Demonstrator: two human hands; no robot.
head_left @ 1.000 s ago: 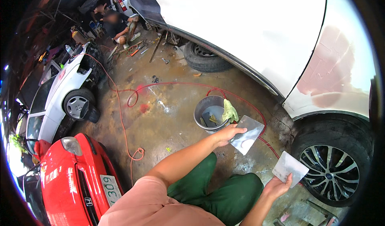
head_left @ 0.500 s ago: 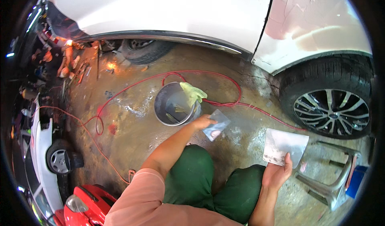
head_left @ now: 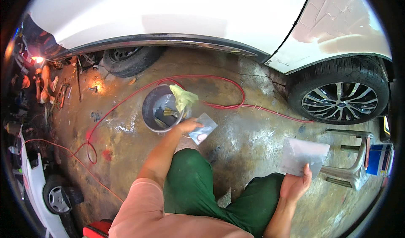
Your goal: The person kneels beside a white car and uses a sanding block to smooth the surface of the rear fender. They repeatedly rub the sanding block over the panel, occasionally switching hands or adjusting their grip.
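Left fingers (head_left: pixel 194 123) pinch a translucent sheet (head_left: pixel 206 125), which juts rightward near the bucket (head_left: pixel 151 105). Right fingers (head_left: pixel 307 171) hold a paler sheet (head_left: pixel 304 151) by its lower edge, most of it extending beyond them.

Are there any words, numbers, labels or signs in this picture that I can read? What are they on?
None can be read.
Round badge in the middle of the big wheel on the right: too small to read.
Blue object at the right edge: too small and blurred to tell any writing.
Grey plate in the left hand and pale plate in the right hand: no letters I can make out.
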